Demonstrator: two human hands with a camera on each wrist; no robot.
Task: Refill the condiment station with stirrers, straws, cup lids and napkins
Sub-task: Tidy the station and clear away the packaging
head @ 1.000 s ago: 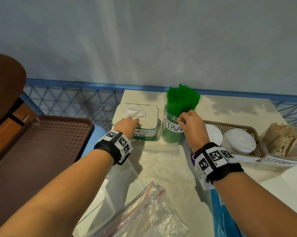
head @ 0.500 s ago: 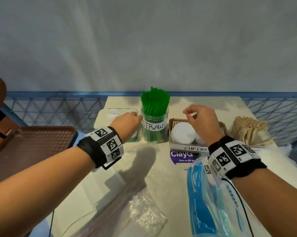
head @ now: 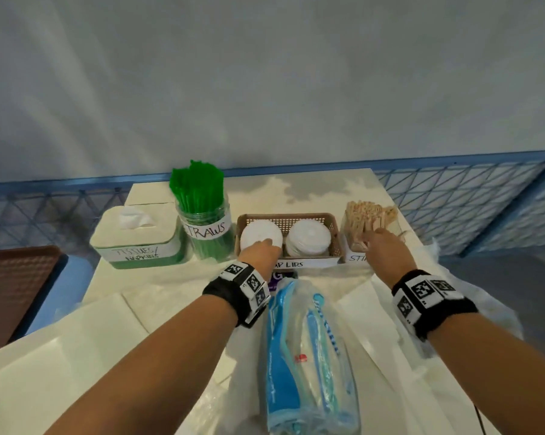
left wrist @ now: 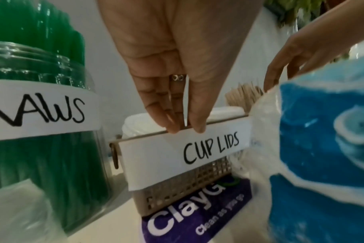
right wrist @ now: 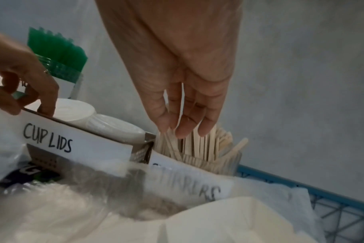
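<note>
Left grip [head: 258,252] pinches basket [head: 288,216] rim — right [head: 385,249] touches stirrers [head: 368,215].

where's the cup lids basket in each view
Head: cup lids basket at centre, left hand at its front rim.
Left wrist: basket lower centre, under the fingertips.
Right wrist: basket at left, beside the stirrers.
Shared landmark: its handwritten CUP LIDS label.

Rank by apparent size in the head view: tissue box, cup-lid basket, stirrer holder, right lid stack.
1. tissue box and cup-lid basket: look alike, no ranking between them.
2. stirrer holder, partly hidden by the right hand.
3. right lid stack, smallest.
</note>
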